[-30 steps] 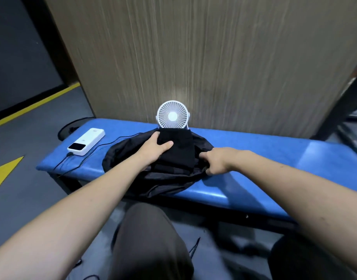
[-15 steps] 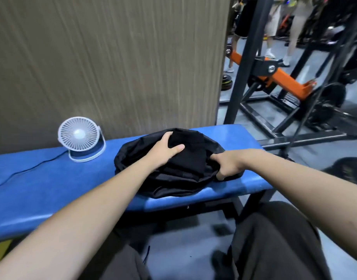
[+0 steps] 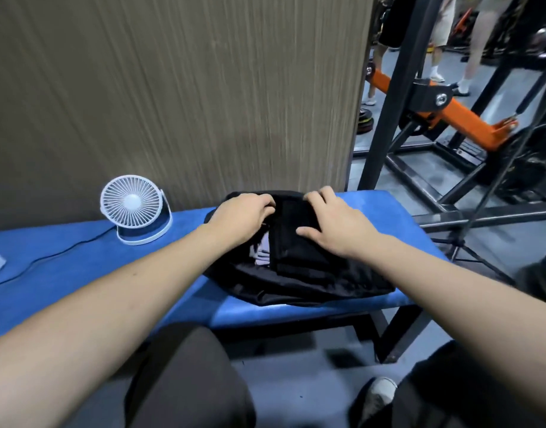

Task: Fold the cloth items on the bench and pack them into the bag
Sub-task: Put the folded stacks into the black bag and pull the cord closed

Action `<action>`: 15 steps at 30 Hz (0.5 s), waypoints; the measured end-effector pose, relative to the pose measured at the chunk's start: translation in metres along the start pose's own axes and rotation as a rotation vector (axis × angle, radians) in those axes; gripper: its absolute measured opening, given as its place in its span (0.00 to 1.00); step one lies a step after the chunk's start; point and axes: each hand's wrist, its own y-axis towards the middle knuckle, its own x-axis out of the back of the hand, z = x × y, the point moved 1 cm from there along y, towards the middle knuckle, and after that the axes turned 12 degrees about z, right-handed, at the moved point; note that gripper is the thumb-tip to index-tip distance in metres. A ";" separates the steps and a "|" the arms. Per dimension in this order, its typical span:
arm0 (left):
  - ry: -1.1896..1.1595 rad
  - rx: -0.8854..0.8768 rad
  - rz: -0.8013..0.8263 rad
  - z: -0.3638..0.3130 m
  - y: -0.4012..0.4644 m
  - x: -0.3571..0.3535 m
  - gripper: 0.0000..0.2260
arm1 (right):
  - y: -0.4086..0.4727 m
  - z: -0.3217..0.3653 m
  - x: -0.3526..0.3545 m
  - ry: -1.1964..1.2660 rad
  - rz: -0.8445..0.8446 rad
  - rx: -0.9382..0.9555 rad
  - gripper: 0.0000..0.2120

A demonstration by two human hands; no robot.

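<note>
Folded black cloth (image 3: 296, 239) lies on top of a black bag (image 3: 312, 285), which sprawls across the right end of the blue padded worktop (image 3: 80, 264). A bit of pale fabric (image 3: 261, 254) peeks out just left of the folded piece, between it and the bag's dark material.

Both hands are on the bundle. The left hand (image 3: 241, 216) sits at the far left corner of the folded cloth with its fingers curled down into the fabric at the top edge; whether it grips the cloth or the bag's rim, I cannot tell. The right hand (image 3: 333, 222) lies flat over the right side of the cloth, fingers spread and fairly straight, pressing it down.

Left of the bag, a small white fan (image 3: 131, 208) stands upright on the worktop near the wood-grain wall panel (image 3: 173, 88), its black cable (image 3: 49, 257) trailing off to the left. An orange and black gym machine (image 3: 450, 118) stands beyond the worktop's right end.
</note>
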 end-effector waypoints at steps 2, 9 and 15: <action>0.231 -0.052 -0.045 0.014 -0.005 0.004 0.16 | 0.012 0.007 -0.012 0.018 0.070 0.035 0.30; 0.701 0.001 -0.032 0.049 0.005 0.001 0.37 | 0.037 0.022 -0.025 0.022 0.195 0.054 0.30; 0.861 0.161 -0.105 0.065 0.013 0.005 0.34 | 0.058 0.031 -0.025 -0.015 0.360 -0.023 0.28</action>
